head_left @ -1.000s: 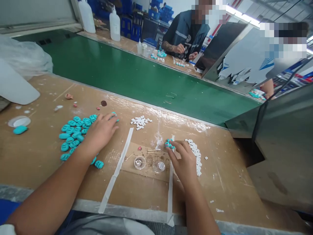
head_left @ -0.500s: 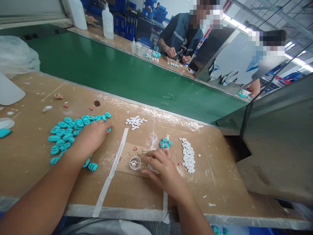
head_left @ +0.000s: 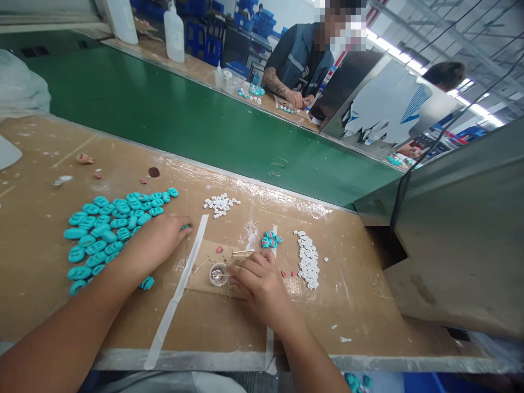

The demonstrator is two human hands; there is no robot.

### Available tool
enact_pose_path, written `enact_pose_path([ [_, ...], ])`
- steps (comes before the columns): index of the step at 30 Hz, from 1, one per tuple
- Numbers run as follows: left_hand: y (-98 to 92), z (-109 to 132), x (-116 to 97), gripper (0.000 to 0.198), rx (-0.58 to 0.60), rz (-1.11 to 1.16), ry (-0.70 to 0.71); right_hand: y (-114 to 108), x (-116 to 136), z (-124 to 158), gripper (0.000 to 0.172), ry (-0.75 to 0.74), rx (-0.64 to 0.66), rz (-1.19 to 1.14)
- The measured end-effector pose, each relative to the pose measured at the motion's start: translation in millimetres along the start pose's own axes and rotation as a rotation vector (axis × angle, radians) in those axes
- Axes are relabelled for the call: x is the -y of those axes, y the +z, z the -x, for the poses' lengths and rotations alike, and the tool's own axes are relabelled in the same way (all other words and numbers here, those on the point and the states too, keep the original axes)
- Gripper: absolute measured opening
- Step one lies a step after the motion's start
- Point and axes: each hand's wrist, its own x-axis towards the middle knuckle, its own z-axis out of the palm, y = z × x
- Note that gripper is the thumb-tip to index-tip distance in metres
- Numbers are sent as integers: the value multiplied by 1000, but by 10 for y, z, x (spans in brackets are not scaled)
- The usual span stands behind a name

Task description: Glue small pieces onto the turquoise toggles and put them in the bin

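L hand (head_left: 158, 243) pinches teal pc (head_left: 185, 226), 11 o'clock of cup (head_left: 212, 280) — prob. light, rubbery; best held by sides. R hand (head_left: 262, 286) pinches thin stick (head_left: 226, 275) — tip in cup.

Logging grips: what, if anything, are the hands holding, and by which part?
Left hand: seemingly a turquoise piece, exact hold point hidden. Right hand: a thin stick, by the part outside the clear cup.

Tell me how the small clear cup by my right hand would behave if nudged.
The clear cup looks like thin plastic, so it's probably light and apt to slide. The thin stick reaching from it toward your right hand could tug it sideways. Glints inside suggest something wet that might slosh.
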Motion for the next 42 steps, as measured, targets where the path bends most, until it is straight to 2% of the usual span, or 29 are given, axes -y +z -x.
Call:
enact_pose_path([
  [4,-35,10,-144,40,-31,159,-30,12,-21,12,16,-39,-69,-13],
  [7,-45,21,-230,46,-34,486,-103,32,-32,17,14,-47,-115,38],
  [10,-26,26,-261,45,-26,803,-166,51,-33,28,16,-73,-105,97],
  [16,86,57,-285,37,-76,860,-84,18,-89,93,23,-43,-20,158],
  [21,122,184,-441,37,-25,965,-83,-120,-169,134,18,10,-92,88],
  [23,89,256,-540,31,-7,939,-53,-164,-183,137,17,47,-178,8],
  [27,61,381,-687,21,10,824,54,-175,-148,128,17,158,-569,-196],
  [29,97,422,-710,22,49,819,105,-164,-96,122,17,151,-674,-254],
  [34,203,463,-724,22,89,821,140,-189,38,127,22,46,-576,-229],
  [38,205,468,-753,20,120,800,107,-232,66,115,23,-4,-511,-201],
  [42,206,475,-759,21,100,790,103,-238,51,83,24,-22,-453,-166],
])
